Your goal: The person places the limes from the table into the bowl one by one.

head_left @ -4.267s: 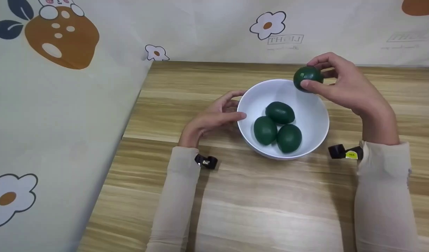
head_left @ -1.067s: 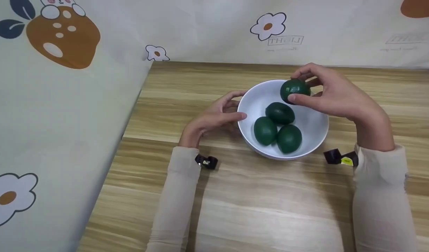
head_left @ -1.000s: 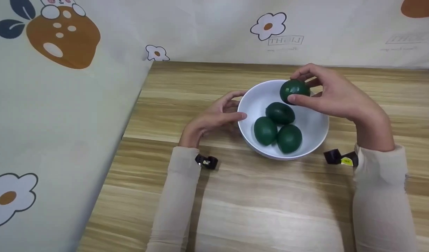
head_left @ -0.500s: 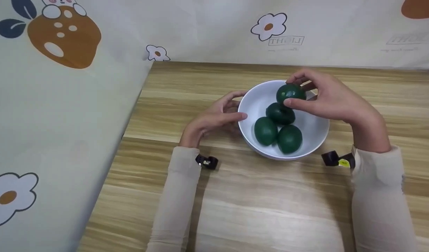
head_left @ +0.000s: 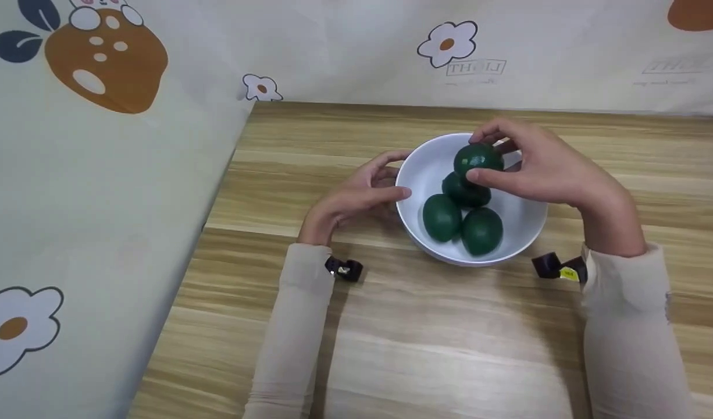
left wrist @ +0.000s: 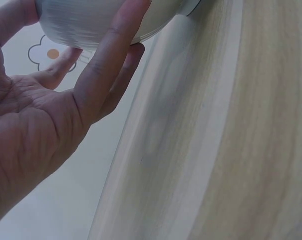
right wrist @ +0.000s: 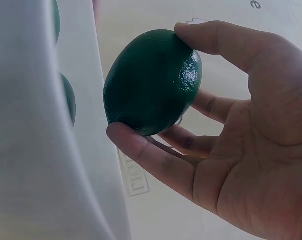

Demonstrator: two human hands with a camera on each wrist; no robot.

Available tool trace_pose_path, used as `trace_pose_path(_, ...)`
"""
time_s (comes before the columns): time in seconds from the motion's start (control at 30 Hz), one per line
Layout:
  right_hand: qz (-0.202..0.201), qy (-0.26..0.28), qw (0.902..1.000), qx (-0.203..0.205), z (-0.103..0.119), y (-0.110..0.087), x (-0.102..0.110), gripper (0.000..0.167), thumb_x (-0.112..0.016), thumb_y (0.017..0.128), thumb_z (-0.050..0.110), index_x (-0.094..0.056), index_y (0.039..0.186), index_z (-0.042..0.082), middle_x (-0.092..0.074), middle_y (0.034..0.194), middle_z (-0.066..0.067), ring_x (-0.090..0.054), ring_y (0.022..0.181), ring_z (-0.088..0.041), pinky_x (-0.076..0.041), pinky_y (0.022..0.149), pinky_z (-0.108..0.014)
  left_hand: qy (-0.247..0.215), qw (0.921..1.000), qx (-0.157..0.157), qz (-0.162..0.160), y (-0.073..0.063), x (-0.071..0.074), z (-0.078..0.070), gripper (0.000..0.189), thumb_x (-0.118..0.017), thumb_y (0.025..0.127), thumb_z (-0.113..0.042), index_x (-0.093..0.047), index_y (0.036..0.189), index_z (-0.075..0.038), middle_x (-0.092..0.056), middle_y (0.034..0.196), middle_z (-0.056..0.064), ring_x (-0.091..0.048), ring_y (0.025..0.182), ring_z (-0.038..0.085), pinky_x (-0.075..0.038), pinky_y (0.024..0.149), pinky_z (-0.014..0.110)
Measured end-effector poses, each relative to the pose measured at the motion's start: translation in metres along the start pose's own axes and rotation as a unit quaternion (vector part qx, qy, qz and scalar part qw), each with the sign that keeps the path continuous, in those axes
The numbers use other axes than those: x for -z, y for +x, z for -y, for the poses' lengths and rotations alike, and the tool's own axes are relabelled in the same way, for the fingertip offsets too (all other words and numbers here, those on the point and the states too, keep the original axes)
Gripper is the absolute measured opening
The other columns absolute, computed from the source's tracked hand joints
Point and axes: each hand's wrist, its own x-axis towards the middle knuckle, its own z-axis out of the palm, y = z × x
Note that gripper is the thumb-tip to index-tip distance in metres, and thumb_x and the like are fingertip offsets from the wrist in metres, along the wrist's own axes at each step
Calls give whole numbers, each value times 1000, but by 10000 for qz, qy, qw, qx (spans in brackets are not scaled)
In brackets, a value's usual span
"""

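dark green fruit (head_left: 477, 159), egg-shaped and glossy, finely pebbled skin with a small highlight near one end, plain colour all over, no stem or leaf showing. pinched in the right hand (head_left: 551, 171), thumb on the near side and fingertips (head_left: 483, 134) curled over the far side, seen close in the wrist view as fruit (right wrist: 151, 82) clasped between thumb above and fingers (right wrist: 146, 152) beneath, palm (right wrist: 270, 170) apart from it. held over the far half of the white bowl (head_left: 417, 169), above its rim, directly over one of three like fruits: one at the back (head_left: 467, 192), partly hidden by the held one, one front left (head_left: 441, 217), one front right (head_left: 482, 230), all three lying close together on the bowl's floor. whether the held fruit touches the back one, cannot tell.

left hand (head_left: 353, 195) against the bowl's left side, fingers straight and relaxed, thumb tip at the rim; from the wrist camera, fingers (left wrist: 108, 70) laid flat along the bowl's outer wall (left wrist: 86, 22), nothing gripped.

bowl standing on a light wooden table (head_left: 426, 343). pale cloth with flower and mushroom prints (head_left: 106, 174) hanging behind and to the left. cream sleeves (head_left: 292, 326) on both forearms, a small black clip (head_left: 345, 269) at each wrist.
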Motion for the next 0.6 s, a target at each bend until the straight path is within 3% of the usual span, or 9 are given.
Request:
trace_pose_path(0.1,13,38,10000,6,1,0,0,45,-81,94,29,-63,132,13,-67,134,-12,-62,125,-35,-54,91,-30,-14,10000,15,-8,0,0,0,72,-74,94,-8,-43,159,-21,-59,148,15,-68,118,26,-64,87,50)
trace_pose_path(0.33,43,-32,10000,29,4,0,-3,46,-82,93,29,-64,132,12,-67,133,-12,-64,126,-34,-51,84,-13,14,10000,67,-41,0,0,-1,72,-75,94,-10,-45,158,-24,-59,149,14,-69,116,26,-65,83,46)
trace_pose_path(0.6,32,-88,9999,136,6,0,-6,46,-82,93,28,-64,131,12,-67,133,-12,-64,125,-35,-53,86,-18,57,10000,63,-35,-1,0,-1,71,-74,95,-10,-45,158,-24,-59,148,14,-69,115,26,-65,82,45)
